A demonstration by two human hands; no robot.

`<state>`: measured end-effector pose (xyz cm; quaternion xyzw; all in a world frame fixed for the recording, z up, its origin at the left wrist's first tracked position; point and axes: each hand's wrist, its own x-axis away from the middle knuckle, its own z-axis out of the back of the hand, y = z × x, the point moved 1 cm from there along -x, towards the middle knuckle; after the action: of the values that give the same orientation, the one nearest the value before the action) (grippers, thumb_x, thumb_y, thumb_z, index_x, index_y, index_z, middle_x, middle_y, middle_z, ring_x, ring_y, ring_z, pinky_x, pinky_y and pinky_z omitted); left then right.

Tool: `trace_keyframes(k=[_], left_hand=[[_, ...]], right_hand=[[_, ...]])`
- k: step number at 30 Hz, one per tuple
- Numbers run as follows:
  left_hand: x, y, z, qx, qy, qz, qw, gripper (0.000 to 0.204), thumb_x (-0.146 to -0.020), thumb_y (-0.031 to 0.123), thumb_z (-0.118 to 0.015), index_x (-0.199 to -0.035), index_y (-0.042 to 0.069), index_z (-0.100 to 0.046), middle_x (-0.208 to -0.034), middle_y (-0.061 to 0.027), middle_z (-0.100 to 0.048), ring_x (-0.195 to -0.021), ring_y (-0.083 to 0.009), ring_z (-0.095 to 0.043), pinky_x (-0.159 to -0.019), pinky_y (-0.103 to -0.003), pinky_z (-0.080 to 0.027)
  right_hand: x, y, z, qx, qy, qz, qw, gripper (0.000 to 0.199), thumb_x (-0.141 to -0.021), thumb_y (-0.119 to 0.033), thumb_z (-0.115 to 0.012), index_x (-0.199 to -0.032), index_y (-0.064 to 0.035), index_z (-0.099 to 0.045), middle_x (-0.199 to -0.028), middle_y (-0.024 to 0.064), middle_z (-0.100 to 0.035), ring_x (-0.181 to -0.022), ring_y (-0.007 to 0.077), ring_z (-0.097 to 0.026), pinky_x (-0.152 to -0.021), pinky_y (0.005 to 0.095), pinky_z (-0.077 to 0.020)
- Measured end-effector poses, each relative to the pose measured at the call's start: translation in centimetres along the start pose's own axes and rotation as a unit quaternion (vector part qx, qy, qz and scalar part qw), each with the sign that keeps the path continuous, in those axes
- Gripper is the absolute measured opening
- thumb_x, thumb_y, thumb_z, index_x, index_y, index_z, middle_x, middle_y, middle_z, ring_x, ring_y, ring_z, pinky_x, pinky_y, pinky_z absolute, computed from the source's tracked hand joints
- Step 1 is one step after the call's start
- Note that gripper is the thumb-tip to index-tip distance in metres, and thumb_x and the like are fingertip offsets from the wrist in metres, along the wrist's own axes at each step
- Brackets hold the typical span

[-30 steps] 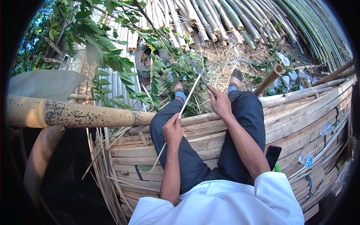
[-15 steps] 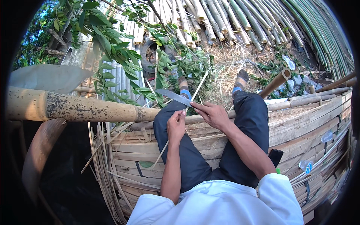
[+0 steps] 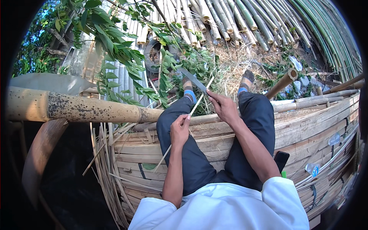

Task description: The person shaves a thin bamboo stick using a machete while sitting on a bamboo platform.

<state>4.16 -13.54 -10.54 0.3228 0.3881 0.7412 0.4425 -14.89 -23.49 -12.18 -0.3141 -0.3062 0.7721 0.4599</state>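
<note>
My left hand [image 3: 180, 129] is closed around a thin pale bamboo strip [image 3: 197, 104], which slants up and away between my knees. The strip's lower end comes out below that hand and passes over my left thigh. My right hand [image 3: 223, 106] grips a knife, its handle hidden in my fingers. The long grey knife blade [image 3: 193, 79] points up and to the left, lying across the strip near its far end. Whether the edge touches the strip I cannot tell.
I sit on stacked wooden slats [image 3: 295, 132]. A thick spotted bamboo pole [image 3: 92, 108] juts in from the left, above a bundle of thin strips [image 3: 111, 168]. A phone [image 3: 281, 160] and plastic cups [image 3: 312, 169] lie to the right. Cut bamboo poles [image 3: 245, 21] fill the far ground.
My right hand has slid the knife outward along the strip, away from my left hand, and the blade now points more steeply forward. My left hand has barely moved.
</note>
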Motion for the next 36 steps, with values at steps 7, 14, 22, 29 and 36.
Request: trace_keyframes(k=[7, 14, 22, 29, 36], left_hand=[[0.4, 1.3, 0.1, -0.072, -0.022, 0.02, 0.997, 0.022, -0.094, 0.017, -0.06, -0.101, -0.003, -0.065, -0.071, 0.0006, -0.06, -0.065, -0.0027, -0.048, -0.057, -0.022, -0.037], [0.4, 0.4, 0.0, -0.073, -0.002, 0.028, 0.997, 0.024, -0.092, 0.024, -0.061, -0.101, 0.003, -0.067, -0.071, -0.0073, -0.063, -0.066, -0.0152, -0.057, -0.061, -0.03, -0.044], [0.6, 0.8, 0.1, -0.088, 0.029, 0.024, 0.995, 0.026, -0.09, 0.03, -0.062, -0.099, 0.007, -0.069, -0.077, -0.0137, -0.068, -0.071, -0.029, -0.067, -0.064, -0.036, -0.048], [0.9, 1.6, -0.5, -0.138, 0.039, 0.008, 0.99, 0.026, -0.09, 0.029, -0.063, -0.099, 0.006, -0.07, -0.08, -0.0148, -0.069, -0.076, -0.0301, -0.068, -0.067, -0.037, -0.049], [1.4, 1.8, -0.8, -0.176, 0.074, -0.056, 0.98, 0.022, -0.09, 0.026, -0.061, -0.098, 0.007, -0.071, -0.086, -0.0121, -0.068, -0.08, -0.0332, -0.066, -0.067, -0.04, -0.05]], right_hand=[[0.1, 0.2, 0.1, -0.004, -0.022, -0.015, 1.0, 0.027, -0.092, -0.028, -0.058, -0.118, -0.0254, -0.066, -0.079, 0.0107, -0.064, -0.068, 0.0316, -0.064, -0.058, 0.0422, -0.0495], [1.0, -1.3, 0.1, -0.002, -0.099, 0.027, 0.995, 0.03, -0.093, -0.025, -0.057, -0.122, -0.0225, -0.063, -0.082, 0.0137, -0.067, -0.07, 0.0338, -0.064, -0.061, 0.0412, -0.0493], [0.9, -0.7, -0.2, -0.039, -0.052, -0.014, 0.998, 0.029, -0.092, -0.026, -0.058, -0.12, -0.0226, -0.065, -0.082, 0.0143, -0.067, -0.072, 0.0325, -0.064, -0.064, 0.0426, -0.0495], [-0.6, 0.2, 1.0, -0.042, 0.035, -0.123, 0.991, 0.028, -0.092, -0.025, -0.058, -0.119, -0.0222, -0.065, -0.083, 0.0141, -0.067, -0.071, 0.033, -0.064, -0.063, 0.0419, -0.0498], [-0.8, -0.3, 1.4, -0.043, -0.053, -0.182, 0.981, 0.029, -0.093, -0.03, -0.056, -0.12, -0.0235, -0.065, -0.083, 0.0136, -0.066, -0.072, 0.034, -0.064, -0.063, 0.0441, -0.0499]])
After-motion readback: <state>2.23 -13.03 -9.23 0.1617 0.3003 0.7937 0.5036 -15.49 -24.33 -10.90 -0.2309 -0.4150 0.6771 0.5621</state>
